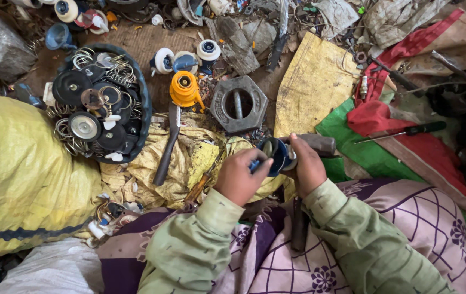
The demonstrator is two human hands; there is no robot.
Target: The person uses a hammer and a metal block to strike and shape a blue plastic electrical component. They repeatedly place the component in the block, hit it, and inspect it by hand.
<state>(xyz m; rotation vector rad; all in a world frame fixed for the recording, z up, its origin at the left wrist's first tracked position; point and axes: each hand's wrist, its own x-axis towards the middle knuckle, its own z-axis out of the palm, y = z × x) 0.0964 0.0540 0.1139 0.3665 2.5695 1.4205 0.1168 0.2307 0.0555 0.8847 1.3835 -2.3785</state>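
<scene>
My left hand [239,175] grips the near side of a small blue cup-shaped part [275,154] with a metal piece inside it. My right hand [305,166] holds the same part from the right, thumb on its rim. Both hands hover over my lap, above a crumpled yellow sack [186,158]. A grey metal hammer head [320,144] lies just behind my right hand.
A dark round basket [145,103] of black discs and wire springs stands at the left. A grey hexagonal metal block [238,103], an orange part [184,90], a dark metal bar [166,152] and a screwdriver [407,131] lie around. A big yellow bag [15,174] fills the left.
</scene>
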